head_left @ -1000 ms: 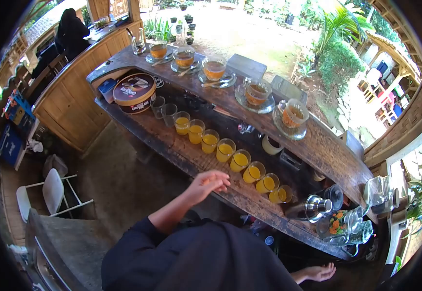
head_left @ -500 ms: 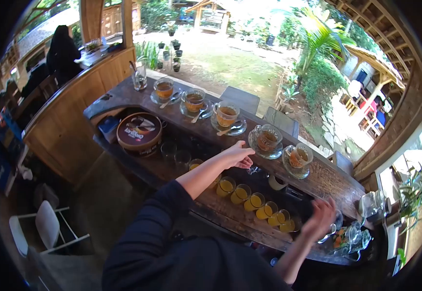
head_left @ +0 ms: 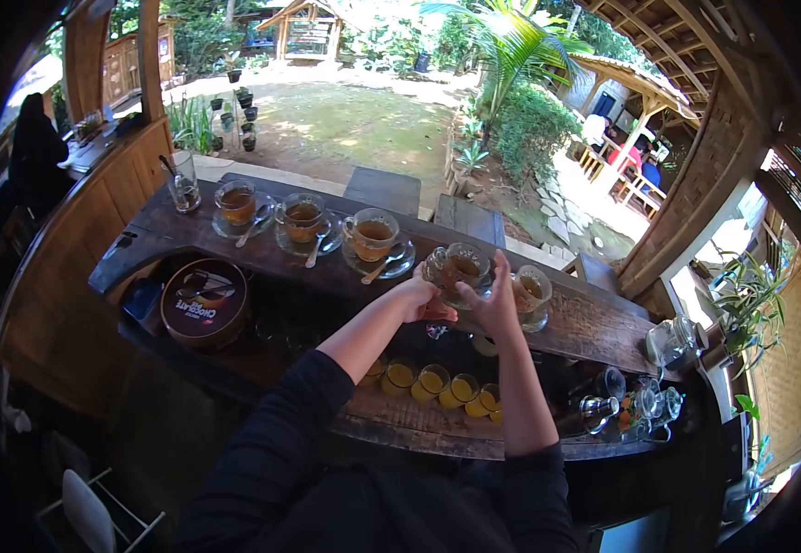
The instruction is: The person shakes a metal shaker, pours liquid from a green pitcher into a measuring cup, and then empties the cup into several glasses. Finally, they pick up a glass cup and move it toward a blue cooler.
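My left hand point(head_left: 421, 300) is at the near left edge of a glass saucer that bears a cup of tea point(head_left: 463, 265); its fingers are pressed round the saucer's rim. On the right side of the same saucer is my right hand point(head_left: 495, 300), its thumb and fingers spread beside the cup. Just right of it, partly hidden, stands another tea cup point(head_left: 531, 288). To the left, three more cups on saucers line the upper shelf, the nearest being a tea cup point(head_left: 372, 235) with a spoon on its saucer.
Glasses of yellow drink point(head_left: 431, 382) line the lower counter point(head_left: 419, 422). A round chocolate tub point(head_left: 204, 302) sits at left, near a glass holding utensils point(head_left: 182, 184). Jars point(head_left: 672, 343) and a metal shaker point(head_left: 596, 413) stand at right. People sit at a distance outside.
My right hand has moved from above the lower counter up and left to the saucer. My left hand has reached the saucer's edge. The view has turned right.
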{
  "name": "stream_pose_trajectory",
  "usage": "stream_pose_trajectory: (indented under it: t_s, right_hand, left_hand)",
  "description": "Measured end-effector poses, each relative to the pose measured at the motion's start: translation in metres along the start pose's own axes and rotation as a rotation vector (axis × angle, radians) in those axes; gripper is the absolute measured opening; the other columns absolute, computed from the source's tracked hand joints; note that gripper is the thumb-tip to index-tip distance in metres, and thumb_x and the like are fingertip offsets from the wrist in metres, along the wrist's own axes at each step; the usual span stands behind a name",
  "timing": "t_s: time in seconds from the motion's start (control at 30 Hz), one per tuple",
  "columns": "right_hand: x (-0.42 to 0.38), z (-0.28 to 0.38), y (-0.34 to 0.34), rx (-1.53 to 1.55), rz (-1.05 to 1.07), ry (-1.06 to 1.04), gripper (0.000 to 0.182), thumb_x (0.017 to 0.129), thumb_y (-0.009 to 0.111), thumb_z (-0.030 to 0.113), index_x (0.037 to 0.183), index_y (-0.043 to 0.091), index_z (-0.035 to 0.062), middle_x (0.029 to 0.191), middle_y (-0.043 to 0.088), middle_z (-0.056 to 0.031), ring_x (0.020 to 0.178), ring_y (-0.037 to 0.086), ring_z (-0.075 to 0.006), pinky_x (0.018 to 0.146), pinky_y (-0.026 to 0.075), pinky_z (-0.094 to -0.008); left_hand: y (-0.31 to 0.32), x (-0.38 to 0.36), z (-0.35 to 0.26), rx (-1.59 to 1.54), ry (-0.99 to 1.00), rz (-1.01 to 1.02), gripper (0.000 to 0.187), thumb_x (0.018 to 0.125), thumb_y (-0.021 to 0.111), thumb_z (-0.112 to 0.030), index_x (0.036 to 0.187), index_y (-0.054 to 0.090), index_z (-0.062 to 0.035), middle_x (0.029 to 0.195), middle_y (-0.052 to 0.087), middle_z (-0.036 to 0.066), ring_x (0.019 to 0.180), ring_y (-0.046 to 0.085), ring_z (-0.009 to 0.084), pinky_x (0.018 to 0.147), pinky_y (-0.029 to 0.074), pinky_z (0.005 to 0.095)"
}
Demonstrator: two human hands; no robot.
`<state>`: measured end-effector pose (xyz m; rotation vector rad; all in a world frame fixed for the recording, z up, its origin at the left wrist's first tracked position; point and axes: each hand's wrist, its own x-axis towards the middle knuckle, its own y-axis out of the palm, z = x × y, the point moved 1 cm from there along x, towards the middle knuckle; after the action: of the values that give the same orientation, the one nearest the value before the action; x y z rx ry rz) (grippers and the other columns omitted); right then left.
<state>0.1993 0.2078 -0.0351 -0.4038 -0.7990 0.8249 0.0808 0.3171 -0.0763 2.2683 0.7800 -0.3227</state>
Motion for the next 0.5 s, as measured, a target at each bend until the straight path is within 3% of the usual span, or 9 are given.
stream_pose_trajectory:
  t_s: [0.1,0.17,0.33,0.4,0.5]
  right_hand:
    - [0.003,-0.002,0.011,-0.072,0.001,-0.055,0.091,0.071,0.072,0.031,0.136,0.017,0.0,0.131,0.033,-0.0262,0.125,0.033,-0.0355,0.102,0.029,-0.0395]
    - [0.004,0.0,0.012,-0.052,0.051,0.043,0.097,0.069,0.073,0.034,0.137,0.013,0.0001,0.132,0.031,-0.0274,0.126,0.031,-0.0365,0.104,0.027,-0.039]
    - [0.01,-0.004,0.009,0.034,0.106,0.005,0.093,0.068,0.074,0.028,0.136,0.017,-0.0026,0.124,0.041,-0.0275,0.116,0.044,-0.037,0.095,0.038,-0.0393]
    - [0.007,-0.001,0.001,0.071,0.211,0.122,0.093,0.067,0.076,0.035,0.135,0.023,-0.002,0.12,0.048,-0.0214,0.107,0.051,-0.0319,0.088,0.044,-0.0373]
    - [0.003,-0.003,-0.002,0.051,0.259,0.082,0.093,0.066,0.077,0.036,0.134,0.026,-0.0024,0.12,0.048,-0.0202,0.104,0.053,-0.0293,0.085,0.046,-0.0353]
  left_hand:
    - [-0.002,0.002,0.001,-0.01,0.04,0.037,0.071,0.087,0.03,0.004,0.137,-0.006,-0.0311,0.109,0.051,0.026,0.076,0.064,0.0352,0.065,0.057,0.042]
    - [-0.002,0.0,0.0,0.01,0.028,0.057,0.074,0.085,0.033,0.006,0.138,-0.002,-0.0319,0.116,0.047,0.024,0.078,0.064,0.0347,0.066,0.057,0.0426]
    - [-0.003,-0.013,0.005,-0.027,0.082,0.048,0.084,0.08,0.04,0.011,0.138,-0.004,-0.0299,0.113,0.05,0.023,0.081,0.064,0.0339,0.07,0.057,0.0425]
    - [-0.009,-0.021,0.008,-0.029,0.079,0.043,0.084,0.081,0.039,0.01,0.139,-0.007,-0.0295,0.111,0.052,0.023,0.082,0.064,0.0338,0.072,0.056,0.0419]
    - [-0.012,-0.035,0.018,-0.01,0.067,0.022,0.081,0.085,0.036,0.006,0.138,-0.014,-0.0289,0.107,0.056,0.023,0.086,0.063,0.0335,0.076,0.055,0.0387]
